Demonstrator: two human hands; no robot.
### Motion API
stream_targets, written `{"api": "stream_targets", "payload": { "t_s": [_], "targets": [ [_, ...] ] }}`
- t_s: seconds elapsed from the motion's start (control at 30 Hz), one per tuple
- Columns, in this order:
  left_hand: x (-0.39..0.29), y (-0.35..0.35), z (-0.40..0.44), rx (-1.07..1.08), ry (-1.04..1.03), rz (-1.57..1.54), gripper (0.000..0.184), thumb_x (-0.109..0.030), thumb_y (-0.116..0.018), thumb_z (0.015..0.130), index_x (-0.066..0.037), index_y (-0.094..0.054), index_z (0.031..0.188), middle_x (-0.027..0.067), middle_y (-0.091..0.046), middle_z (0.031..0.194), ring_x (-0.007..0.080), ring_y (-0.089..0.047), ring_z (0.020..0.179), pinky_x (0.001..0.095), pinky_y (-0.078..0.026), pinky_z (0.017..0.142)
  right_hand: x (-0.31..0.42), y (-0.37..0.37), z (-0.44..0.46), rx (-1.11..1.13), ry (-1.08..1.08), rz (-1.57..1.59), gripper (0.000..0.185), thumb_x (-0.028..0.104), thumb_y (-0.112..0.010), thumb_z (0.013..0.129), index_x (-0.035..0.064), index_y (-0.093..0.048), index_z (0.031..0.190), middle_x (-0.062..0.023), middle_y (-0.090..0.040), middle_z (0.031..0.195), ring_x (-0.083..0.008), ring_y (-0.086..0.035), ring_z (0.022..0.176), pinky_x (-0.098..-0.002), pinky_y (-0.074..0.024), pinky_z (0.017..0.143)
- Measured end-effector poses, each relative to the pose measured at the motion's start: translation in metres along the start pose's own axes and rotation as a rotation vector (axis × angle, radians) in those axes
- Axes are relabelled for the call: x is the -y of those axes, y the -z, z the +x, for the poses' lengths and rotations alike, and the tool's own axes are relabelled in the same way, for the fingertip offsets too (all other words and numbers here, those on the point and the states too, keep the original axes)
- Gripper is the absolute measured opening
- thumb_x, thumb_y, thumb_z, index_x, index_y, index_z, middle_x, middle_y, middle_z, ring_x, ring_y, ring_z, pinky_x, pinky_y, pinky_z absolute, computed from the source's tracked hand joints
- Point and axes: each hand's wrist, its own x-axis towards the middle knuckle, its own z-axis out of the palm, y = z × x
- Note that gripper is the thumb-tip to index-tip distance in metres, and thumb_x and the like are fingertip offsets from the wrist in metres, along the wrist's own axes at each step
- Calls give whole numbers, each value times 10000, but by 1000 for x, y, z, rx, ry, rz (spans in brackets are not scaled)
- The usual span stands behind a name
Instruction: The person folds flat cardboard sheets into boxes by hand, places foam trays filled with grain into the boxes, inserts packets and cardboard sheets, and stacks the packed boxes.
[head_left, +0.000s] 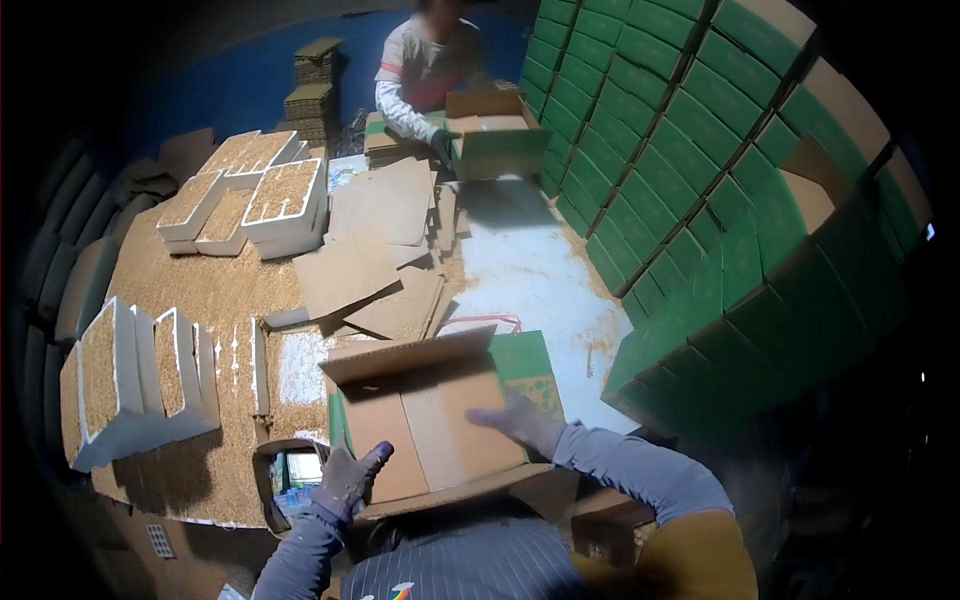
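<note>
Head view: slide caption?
Left hand and right hand at an open carton; co-worker handles another carton near stacked green boxes.

Nothing I can read from here! There's a blotchy printed patch [532,393] on the green cardboard [520,352] beside the open carton [428,432], no words legible; the little packets [298,468] show colours, their markings too small.

Packing wkshop: stacked green ctns [660,140], cardbd sheets [380,205], white trays [275,230] w/ tan granules [165,285].

Trays [145,435] lie left of the box [440,435], cartons [650,240] right.
</note>
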Motion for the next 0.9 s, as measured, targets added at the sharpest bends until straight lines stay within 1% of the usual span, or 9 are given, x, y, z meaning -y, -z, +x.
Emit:
{"api": "stream_targets", "payload": {
  "t_s": [0.13, 0.2, 0.27, 0.3, 0.33, 0.37, 0.43, 0.73, 0.9],
  "targets": [
    [1, 14, -11, -18, -88, 58, 496, -159, -700, 864, 67, -502, 1259, 159, -664, 1090, 221, -633, 937, 332, -506, 826, -11, -19, -31, -147, 294, 168, 1059, 638, -568, 890, -45, -72, 1530, -265, -216, 1559, -304, -222, 1455, -350, -173, 1182],
    [-7, 8, 3, 128, -184, -7, 499, -160, -672, 874, 69, -496, 1280, 170, -653, 1141, 224, -626, 1035, 333, -496, 894, -4, -29, -70, -334, 137, 251, 994, 520, -652, 883, -30, -139, 1531, -194, -238, 1574, -280, -196, 1464, -345, -170, 1181],
    [-53, -10, 11, 214, -257, 232, 565, -158, -676, 884, 76, -453, 1346, 179, -642, 1177, 233, -618, 1071, 333, -485, 925, 25, -39, -135, -513, 101, 807, 880, 409, -685, 895, -7, -224, 1519, -140, -352, 1504, -224, -340, 1377, -341, -267, 1141],
    [-70, -31, 19, 301, -375, 161, 588, -151, -671, 892, 70, -423, 1377, 182, -632, 1199, 238, -613, 1089, 332, -481, 936, -38, -38, -148, -607, 210, 760, 755, 334, -686, 907, 11, -313, 1480, -108, -456, 1422, -207, -473, 1270, -351, -403, 1053],
    [-89, -54, 23, 378, -474, 83, 613, -144, -665, 900, 65, -394, 1408, 185, -623, 1221, 242, -607, 1108, 332, -476, 948, -36, -42, -193, -660, 3, 1069, 591, 320, -646, 938, 28, -434, 1406, -86, -572, 1292, -203, -567, 1157, -346, -464, 991],
    [-111, -76, 24, 448, -563, 7, 639, -137, -659, 908, 60, -364, 1439, 188, -613, 1243, 247, -602, 1126, 331, -471, 960, -175, -38, -200, -817, -64, 1023, 521, 368, -641, 939, 54, -527, 1338, -51, -620, 1193, -146, -596, 1073, -305, -484, 944],
    [-181, -125, 22, 471, -919, -4, 649, -100, -598, 951, 13, -277, 1504, 218, -495, 1397, 257, -502, 1282, 340, -414, 1045, -109, -39, -296, -1168, 17, 1472, 488, 441, -495, 1001, 75, -543, 1320, -70, -618, 1237, -176, -600, 1104, -311, -494, 946],
    [-446, -340, 1, 419, -1684, -216, 821, -208, -608, 949, -73, -80, 1562, 254, -457, 1422, 308, -456, 1329, 373, -411, 1048, -1, 149, -549, -1828, 574, 571, 487, 412, -507, 996, 70, -520, 1342, -85, -617, 1239, -191, -596, 1112, -320, -485, 953],
    [-444, -367, -8, 382, -1497, -285, 699, -139, -664, 896, 15, -319, 1483, 208, -573, 1307, 232, -566, 1204, 347, -465, 993, 68, 315, -595, -1799, 681, 156, 488, 395, -514, 993, 67, -508, 1355, -93, -617, 1240, -200, -594, 1116, -326, -480, 958]
  ]
}}
